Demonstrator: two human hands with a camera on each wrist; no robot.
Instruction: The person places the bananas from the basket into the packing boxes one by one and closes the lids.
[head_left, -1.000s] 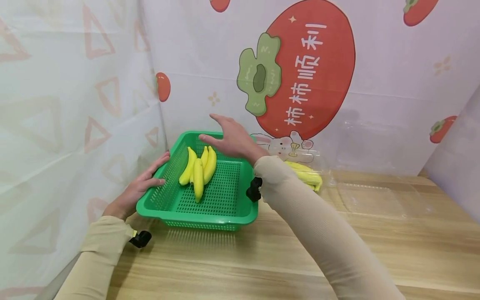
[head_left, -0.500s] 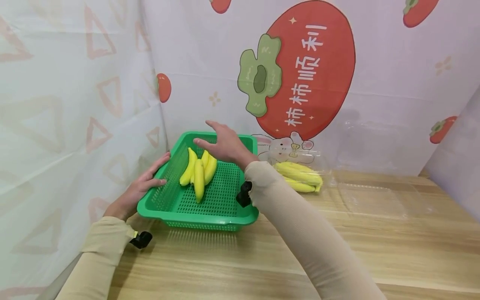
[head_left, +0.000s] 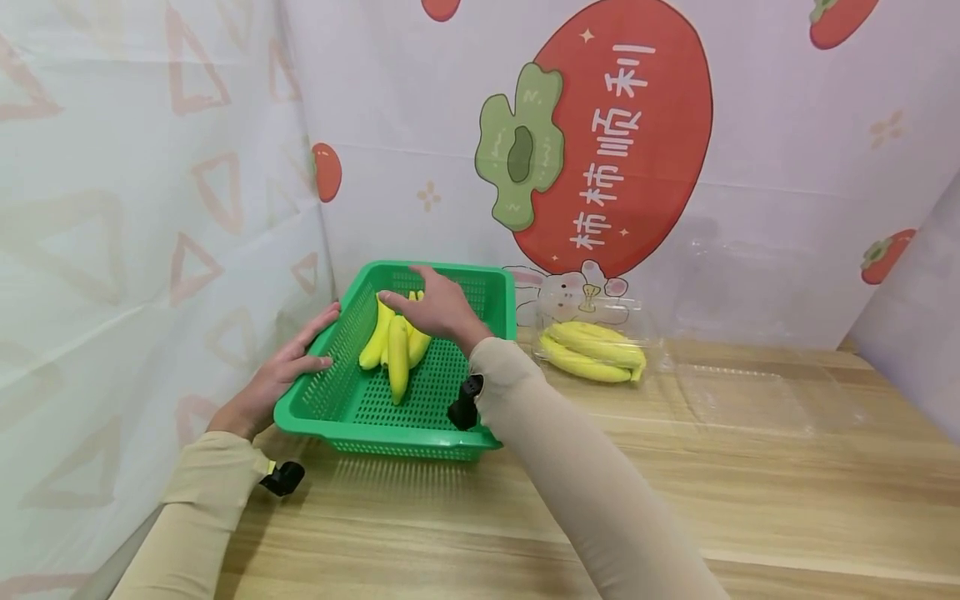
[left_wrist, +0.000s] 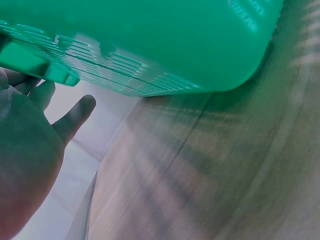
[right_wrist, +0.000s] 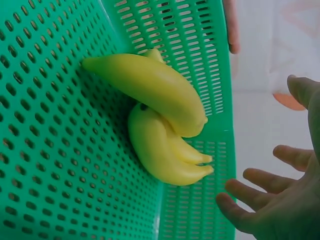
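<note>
The person at the worktop [head_left: 420,542] works around a green basket [head_left: 405,435]: the left hand [head_left: 276,379] holds its left rim, thumb over the edge and fingers along the outside, while the right hand [head_left: 438,308] hangs above its far part, grip wide, fingers spread and holding nothing. The loose bananas [head_left: 398,358] lie in a small cluster inside the basket, toward its left side, one resting partly over the others (they overlap too much for me to swear to the count). To the right of the basket sits a clear box [head_left: 588,312] with boxed bananas [head_left: 592,354] in it, and farther to the basket's right another clear container [head_left: 750,400], with what looks like a raised lid behind. I take the step in hand to be a reach for the basket's fruit, not yet a grasp, since the right wrist view shows a gap between fingers and bananas. The next move, as I judge it, calls for bringing that hand down inside the basket's rim and folding thumb and fingers round one banana, likely the topmost, without dragging its neighbours, the left hand bracing the basket.
</note>
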